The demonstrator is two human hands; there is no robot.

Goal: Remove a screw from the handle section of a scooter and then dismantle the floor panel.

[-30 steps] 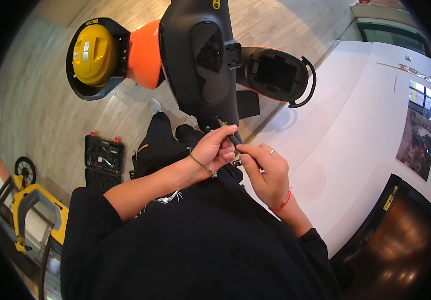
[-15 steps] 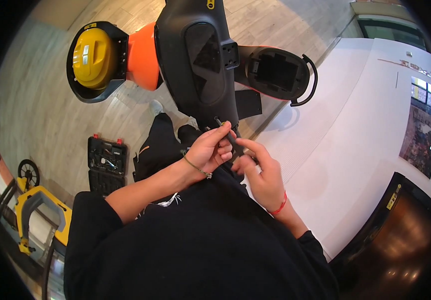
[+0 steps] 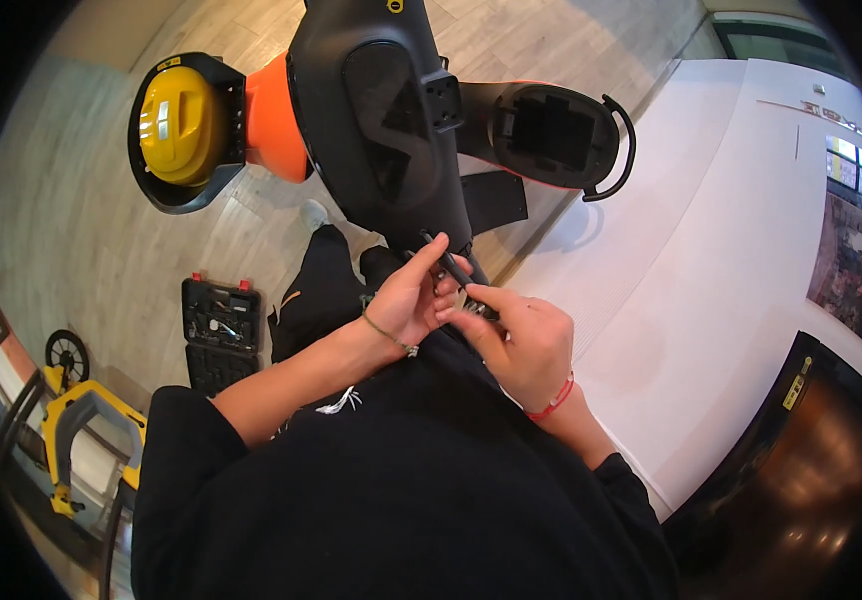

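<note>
A slim dark rod-shaped tool [image 3: 456,268] slants between my hands, its upper tip close to the lower end of a large black machine body [image 3: 383,120]. My left hand [image 3: 413,300] is closed around its upper part, thumb along the shaft. My right hand [image 3: 526,335] pinches the lower end with thumb and fingers, where a bit of shiny metal shows. I cannot tell whether the tip touches the machine. The exact kind of tool is not clear.
An orange side arm bears a black holder with a yellow helmet-like shell [image 3: 179,125]. At right is a black open housing [image 3: 554,135] with a curved handle. An open tool case [image 3: 221,325] lies on the floor. A yellow frame [image 3: 91,425], a white panel [image 3: 691,250] and a glossy dark panel [image 3: 801,450] flank me.
My right hand has closed in on the tool's lower end, its fingers now pinched there. My left hand keeps its hold. The whole view has shifted slightly.
</note>
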